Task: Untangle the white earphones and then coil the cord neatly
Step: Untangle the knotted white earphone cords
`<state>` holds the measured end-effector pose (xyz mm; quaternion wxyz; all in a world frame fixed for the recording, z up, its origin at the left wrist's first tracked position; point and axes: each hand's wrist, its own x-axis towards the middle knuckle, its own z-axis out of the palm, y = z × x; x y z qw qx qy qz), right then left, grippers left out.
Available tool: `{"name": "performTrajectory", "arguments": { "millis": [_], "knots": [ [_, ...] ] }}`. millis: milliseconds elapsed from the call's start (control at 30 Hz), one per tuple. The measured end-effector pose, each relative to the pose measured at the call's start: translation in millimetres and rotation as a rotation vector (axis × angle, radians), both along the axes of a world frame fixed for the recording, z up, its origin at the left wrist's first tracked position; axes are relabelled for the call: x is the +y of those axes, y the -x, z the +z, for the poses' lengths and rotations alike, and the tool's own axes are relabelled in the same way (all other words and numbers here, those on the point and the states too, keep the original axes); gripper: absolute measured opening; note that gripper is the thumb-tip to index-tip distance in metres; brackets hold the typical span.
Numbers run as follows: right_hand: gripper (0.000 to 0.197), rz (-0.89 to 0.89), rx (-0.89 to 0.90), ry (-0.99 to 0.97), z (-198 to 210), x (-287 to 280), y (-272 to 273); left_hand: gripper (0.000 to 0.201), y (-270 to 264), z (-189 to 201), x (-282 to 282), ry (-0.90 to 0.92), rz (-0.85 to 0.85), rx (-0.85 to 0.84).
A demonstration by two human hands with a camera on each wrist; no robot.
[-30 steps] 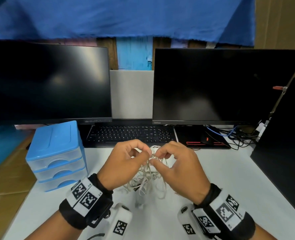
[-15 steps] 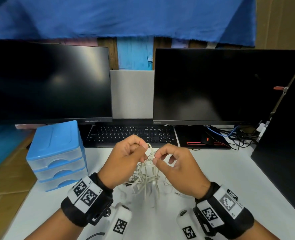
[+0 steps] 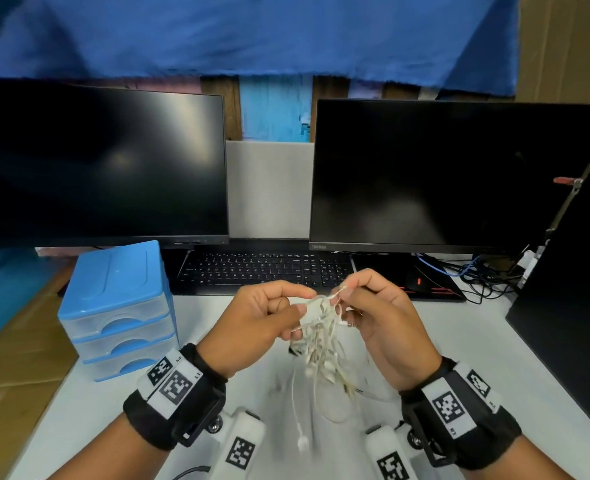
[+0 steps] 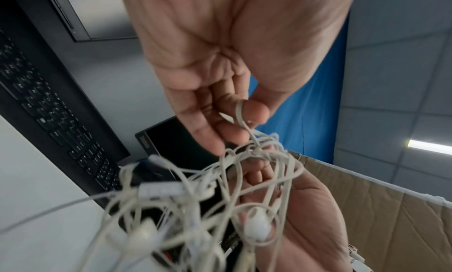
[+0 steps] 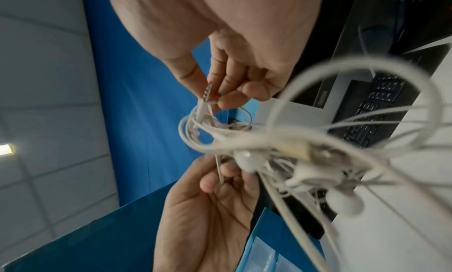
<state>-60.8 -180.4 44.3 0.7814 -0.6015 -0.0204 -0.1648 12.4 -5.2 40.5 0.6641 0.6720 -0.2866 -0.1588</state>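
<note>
The white earphones hang as a tangled bundle in the air above the white desk, held between both hands. My left hand pinches a loop of cord between thumb and fingers. My right hand pinches the metal jack plug at the top of the tangle. One earbud dangles low on a single strand, and others sit inside the knot. In the right wrist view the tangle is blurred close to the lens.
A blue and clear drawer box stands at the left. A black keyboard lies behind my hands under two dark monitors. Loose cables and a black panel sit at the right.
Both hands have risen and moved apart a little, lifting the tangle clear of the desk. An earbud now hangs down on a long strand.
</note>
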Motion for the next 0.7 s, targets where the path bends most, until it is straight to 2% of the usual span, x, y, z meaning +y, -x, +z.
{"name": "performTrajectory", "arguments": {
  "millis": [67, 167, 233, 300, 367, 433, 500, 567, 633, 700],
  "knots": [
    [0.005, 0.036, -0.008, -0.003, 3, -1, 2, 0.028, 1, 0, 1, -0.021, -0.080, -0.032],
    [0.006, 0.078, 0.001, 0.091, 4, 1, 4, 0.016, 6, -1, -1, -0.037, -0.144, -0.077],
    [0.006, 0.080, 0.029, 0.169, 2, 2, 3, 0.009, 10, 0, -2, -0.039, -0.129, -0.081],
    [0.011, 0.063, 0.046, 0.209, 2, 1, 4, 0.015, 8, -1, -2, -0.061, -0.107, -0.088],
    [0.024, 0.072, 0.026, 0.258, 1, 1, 6, 0.014, 4, -1, -1, -0.088, -0.058, -0.099],
    [0.033, 0.040, -0.004, 0.421, 0, 2, 8, 0.013, 1, -2, 1, -0.098, -0.046, -0.105],
    [0.030, -0.078, -0.013, 0.692, -4, 5, 9, 0.014, 1, -3, 1, -0.100, -0.052, -0.091],
    [0.016, -0.136, -0.026, 0.860, -7, 7, 9, 0.016, 2, -2, 0, -0.114, -0.042, -0.059],
    [0.004, -0.119, -0.040, 0.893, -8, 7, 10, 0.022, 1, 0, 1, -0.130, -0.030, -0.018],
    [0.015, -0.116, -0.047, 0.815, -6, 6, 10, 0.022, 0, 3, 3, -0.133, -0.028, 0.019]
  ]
}}
